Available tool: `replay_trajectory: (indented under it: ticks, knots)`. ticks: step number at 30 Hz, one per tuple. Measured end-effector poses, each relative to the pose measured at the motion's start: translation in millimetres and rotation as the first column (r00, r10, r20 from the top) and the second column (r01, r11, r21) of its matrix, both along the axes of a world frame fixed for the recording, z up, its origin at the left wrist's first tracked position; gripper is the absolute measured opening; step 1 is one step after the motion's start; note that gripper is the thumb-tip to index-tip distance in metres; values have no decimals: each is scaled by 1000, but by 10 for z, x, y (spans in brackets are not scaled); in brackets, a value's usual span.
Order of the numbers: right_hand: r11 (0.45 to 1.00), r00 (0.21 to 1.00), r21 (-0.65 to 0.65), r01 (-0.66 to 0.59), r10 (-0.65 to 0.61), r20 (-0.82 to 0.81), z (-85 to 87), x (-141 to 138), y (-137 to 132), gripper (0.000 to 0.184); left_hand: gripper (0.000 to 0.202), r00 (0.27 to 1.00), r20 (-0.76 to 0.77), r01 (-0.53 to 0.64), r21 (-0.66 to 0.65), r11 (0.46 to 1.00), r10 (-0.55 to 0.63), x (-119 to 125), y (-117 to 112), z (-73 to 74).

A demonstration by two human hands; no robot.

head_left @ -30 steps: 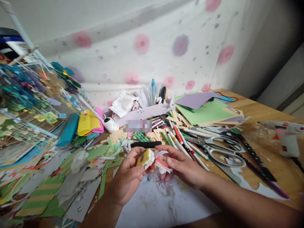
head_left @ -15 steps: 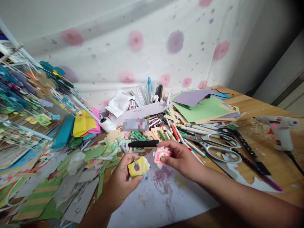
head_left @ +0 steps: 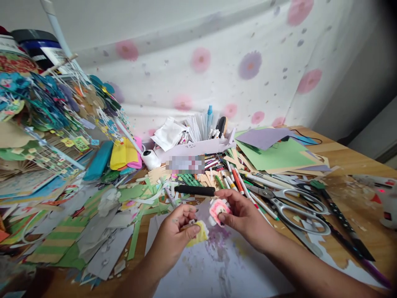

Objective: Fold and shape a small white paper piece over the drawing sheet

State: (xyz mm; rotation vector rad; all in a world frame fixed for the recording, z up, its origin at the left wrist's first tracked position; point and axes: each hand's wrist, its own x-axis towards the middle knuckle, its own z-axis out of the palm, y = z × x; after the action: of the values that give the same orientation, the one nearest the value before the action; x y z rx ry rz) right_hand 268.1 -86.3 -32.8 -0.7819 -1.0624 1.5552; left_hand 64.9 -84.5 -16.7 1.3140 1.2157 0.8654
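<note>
Yellow piece (head_left: pixel 202 232) under left thumb (head_left: pixel 192 232), pink piece (head_left: pixel 218 209) under right thumb (head_left: pixel 229 219)

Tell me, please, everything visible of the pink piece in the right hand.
The pink piece looks like soft paper or cloth, with an uneven white edge, a pink band and a pale centre with dark marks. The right hand pinches its right side, holding its patterned face toward the camera, above the stained white sheet.

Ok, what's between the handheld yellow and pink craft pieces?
Head view: only stained white paper shows between the yellow craft piece and the pink craft piece.
</note>
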Motion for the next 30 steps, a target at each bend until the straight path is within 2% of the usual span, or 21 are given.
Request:
replay_trajectory:
  ticks: [2, 6, 13, 16, 20, 23, 26, 30]
  knots:
    - [997, 997, -63, -40, 36, -62, 15, -19, -9, 43, 28, 999, 29, -45, 8, 999, 45, 46, 0, 21]
    - [990, 986, -112, -81, 64, -153, 45, -68, -45, 30, 21, 992, 63, -115, 91, 989, 110, 147, 57, 37]
    - [993, 993, -113, 39, -51, -103, 67, -95, -70, 25, 15, 976, 99, -209, 208, 956, 192, 381, 241, 47]
    - [996, 992, -91, 7, -18, -123, 21, -101, -38, 20, 14, 978, 117, -198, 231, 952, 175, 457, 244, 54]
    - [990, 982, -127, 59, -81, -172, -23, -90, 14, 21, 14, 976, 158, -179, 209, 961, 147, 434, 240, 34]
    - [989, 987, -122, 79, -94, -128, -3, -65, 31, 22, 19, 976, 169, -165, 158, 973, 138, 352, 263, 55]
    - [995, 994, -83, 61, -67, -81, 32, -55, 27, 21, 24, 990, 120, -90, 118, 989, 76, 302, 275, 126]
    - [999, 999, 6, 40, -40, -7, 61, -64, 11, 19, 17, 998, 57, -14, 123, 992, 7, 312, 262, 200]
